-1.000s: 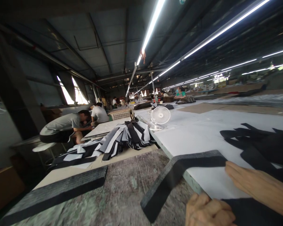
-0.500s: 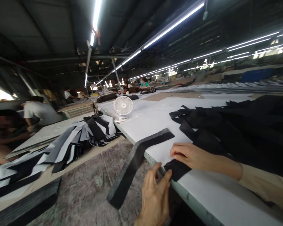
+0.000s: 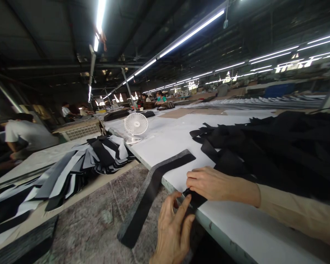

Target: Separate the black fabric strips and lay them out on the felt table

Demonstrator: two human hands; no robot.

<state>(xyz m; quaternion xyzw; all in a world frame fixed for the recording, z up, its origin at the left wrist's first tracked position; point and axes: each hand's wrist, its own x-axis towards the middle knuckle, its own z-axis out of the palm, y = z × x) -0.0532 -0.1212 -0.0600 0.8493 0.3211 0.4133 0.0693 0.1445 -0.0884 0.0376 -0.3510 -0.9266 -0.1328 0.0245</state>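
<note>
At the table's near edge, my right hand (image 3: 216, 184) is closed on the end of a black fabric strip (image 3: 200, 200), its fingertips bunching the cloth. From below and to the left, my left hand (image 3: 172, 228) holds the strip's corner at its fingertips, the fingers bent and the thumb lower down. Part of the strip is hidden under my right hand. Just beyond, another long strip, black with a grey border (image 3: 154, 183), lies bent over the table edge and hangs down on the left.
A big heap of black fabric pieces (image 3: 264, 146) covers the table's right side. A small white fan (image 3: 136, 124) stands on the white tabletop (image 3: 165, 146). Left, black, white and grey strips (image 3: 68, 172) lie piled on a lower surface. A person in a white shirt (image 3: 30, 135) sits beyond.
My right hand has come closer to my left at the strip's end, and the cloth there is now bunched or folded. The whole view has shifted slightly.
</note>
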